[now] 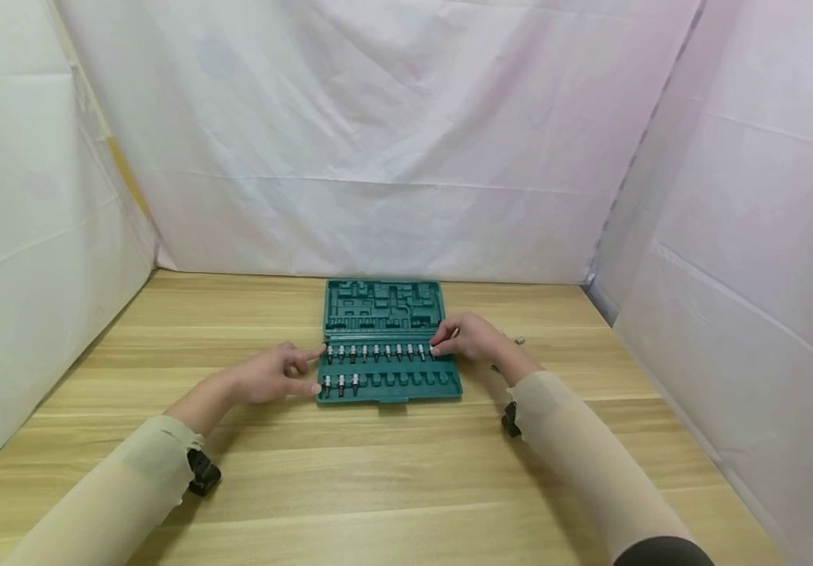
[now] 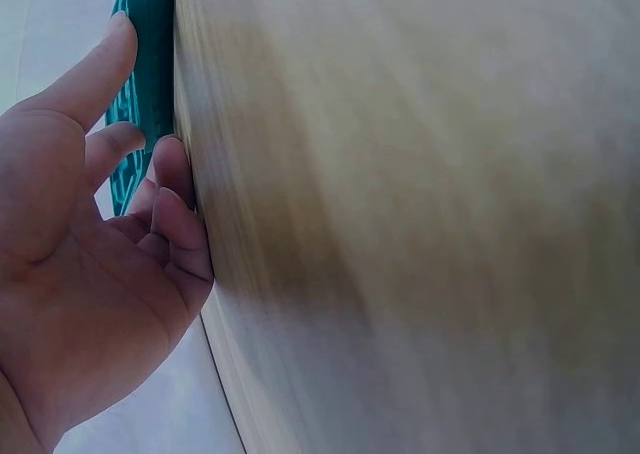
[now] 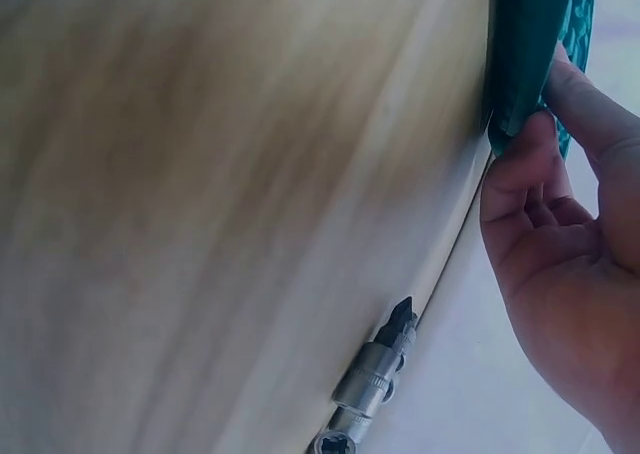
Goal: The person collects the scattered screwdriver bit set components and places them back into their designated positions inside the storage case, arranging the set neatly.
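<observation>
White sheeting [image 1: 378, 149] walls in the back and both sides, which only the head view shows in full. Below it spreads the pale wood-grain bench [image 1: 392, 479]; both wrist views catch it steeply slanted. Cream sleeves [image 1: 109, 495] reach in from the near edge, each with a dark wrist device [image 1: 203, 473] strapped on.

The green case [image 1: 392, 366] lies open and flat on the bench, between the two hands. Its lid [image 1: 385, 303] leans back on the far side, covered in moulded pockets; the near half carries two rows of slots. Seen from the wrists, the case is reduced to a narrow green edge and its rows are hidden.

The left hand [image 1: 272, 377] is at the case's left edge, thumb toward the front and forefinger toward the back, both extended and gripping nothing; the left wrist view adds that its other fingers are bent beside the bench. The right hand [image 1: 472, 338] comes over the right edge, thumb and forefinger pinching the end bit [image 1: 432, 353] in the back row; the right wrist view does not show that bit.

The back-row bits [image 1: 376, 354] stand side by side, silver with dark tips. Three front-row bits [image 1: 341, 384] match them, at the left end. Loose bits [image 3: 366, 379] lie on the bench to the right, plain in the right wrist view but mostly behind the forearm in the head view.
</observation>
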`<state>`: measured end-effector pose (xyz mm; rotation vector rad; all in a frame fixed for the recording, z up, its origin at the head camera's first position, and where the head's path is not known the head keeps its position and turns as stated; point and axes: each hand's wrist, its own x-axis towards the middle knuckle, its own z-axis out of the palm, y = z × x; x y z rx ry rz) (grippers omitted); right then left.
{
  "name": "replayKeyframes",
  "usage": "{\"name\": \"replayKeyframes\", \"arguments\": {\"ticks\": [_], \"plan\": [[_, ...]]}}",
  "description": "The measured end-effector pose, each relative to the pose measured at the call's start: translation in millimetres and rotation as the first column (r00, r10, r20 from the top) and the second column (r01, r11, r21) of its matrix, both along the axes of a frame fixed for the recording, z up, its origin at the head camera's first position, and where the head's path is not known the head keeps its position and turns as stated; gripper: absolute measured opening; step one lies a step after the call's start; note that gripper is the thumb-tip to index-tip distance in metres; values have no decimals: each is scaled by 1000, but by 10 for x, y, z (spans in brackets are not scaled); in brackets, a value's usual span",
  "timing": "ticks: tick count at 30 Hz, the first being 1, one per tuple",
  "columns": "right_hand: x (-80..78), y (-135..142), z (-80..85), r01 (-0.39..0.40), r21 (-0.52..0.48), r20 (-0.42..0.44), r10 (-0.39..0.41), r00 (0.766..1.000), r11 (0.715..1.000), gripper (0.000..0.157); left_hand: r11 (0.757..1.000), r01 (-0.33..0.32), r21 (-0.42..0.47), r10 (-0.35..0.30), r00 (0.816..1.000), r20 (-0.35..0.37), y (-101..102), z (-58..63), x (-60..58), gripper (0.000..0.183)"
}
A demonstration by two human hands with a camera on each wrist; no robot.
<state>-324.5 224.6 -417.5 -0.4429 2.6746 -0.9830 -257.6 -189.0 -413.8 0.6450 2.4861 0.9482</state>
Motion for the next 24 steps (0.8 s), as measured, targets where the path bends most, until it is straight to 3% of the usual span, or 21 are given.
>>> {"name": "replayKeyframes", "arguments": {"ticks": [24], "plan": [[-9,45,-33,-30,-43,58,33,998,999,9,1000,-7,-19,7,1000,-6,7,-7,-10,87]]}}
